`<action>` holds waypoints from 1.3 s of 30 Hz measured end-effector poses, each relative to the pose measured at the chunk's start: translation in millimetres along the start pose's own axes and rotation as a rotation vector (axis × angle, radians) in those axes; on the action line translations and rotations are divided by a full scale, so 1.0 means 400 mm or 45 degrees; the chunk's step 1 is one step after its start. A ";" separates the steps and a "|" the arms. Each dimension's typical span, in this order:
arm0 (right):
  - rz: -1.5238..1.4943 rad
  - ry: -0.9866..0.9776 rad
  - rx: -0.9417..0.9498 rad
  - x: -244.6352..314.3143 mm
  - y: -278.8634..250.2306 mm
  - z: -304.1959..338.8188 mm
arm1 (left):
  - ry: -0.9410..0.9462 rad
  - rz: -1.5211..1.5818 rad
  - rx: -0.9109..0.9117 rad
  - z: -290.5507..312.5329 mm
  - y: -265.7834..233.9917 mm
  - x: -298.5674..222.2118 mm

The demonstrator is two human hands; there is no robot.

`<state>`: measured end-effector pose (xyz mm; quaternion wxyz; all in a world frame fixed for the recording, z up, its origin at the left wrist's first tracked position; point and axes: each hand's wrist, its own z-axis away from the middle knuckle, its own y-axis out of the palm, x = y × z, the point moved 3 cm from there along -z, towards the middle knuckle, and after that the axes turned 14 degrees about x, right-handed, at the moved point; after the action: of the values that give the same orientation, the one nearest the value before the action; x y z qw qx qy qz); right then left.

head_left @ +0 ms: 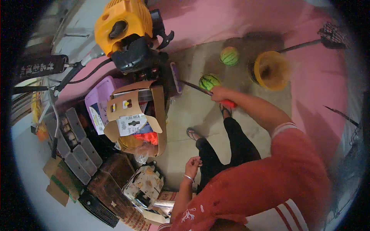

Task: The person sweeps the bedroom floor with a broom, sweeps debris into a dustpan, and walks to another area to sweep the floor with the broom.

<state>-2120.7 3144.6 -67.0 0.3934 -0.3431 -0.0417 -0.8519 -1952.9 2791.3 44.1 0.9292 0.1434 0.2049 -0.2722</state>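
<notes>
My right hand point(219, 94) is wrapped round the red handle point(230, 103) of a long knife point(195, 87). Its dark, narrow blade points to the left, passing close by a striped green watermelon point(209, 81) on the floor; whether the two touch, I cannot tell. A second, lighter green watermelon point(229, 56) lies a little farther off. My left hand point(193, 167), with a pale bracelet at the wrist, hangs by my left thigh, fingers curled in and nothing visible in them.
A yellow bucket point(257, 77) stands at the right by the pink wall point(320, 77). On the left are an open cardboard box point(161, 115), a purple crate point(92, 101) and grey plastic trays point(80, 163). An orange-yellow engine point(133, 19) with a metal shaft juts in above them.
</notes>
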 end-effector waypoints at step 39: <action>-1.819 -0.344 0.034 -0.158 0.138 0.444 | -0.025 -0.371 -0.007 -0.126 -0.028 -0.049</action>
<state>-1955.4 3208.0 18.2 -0.2635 -0.3295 -0.3143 -0.8504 -1989.5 2810.0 7.1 0.8822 0.1068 0.2153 -0.4050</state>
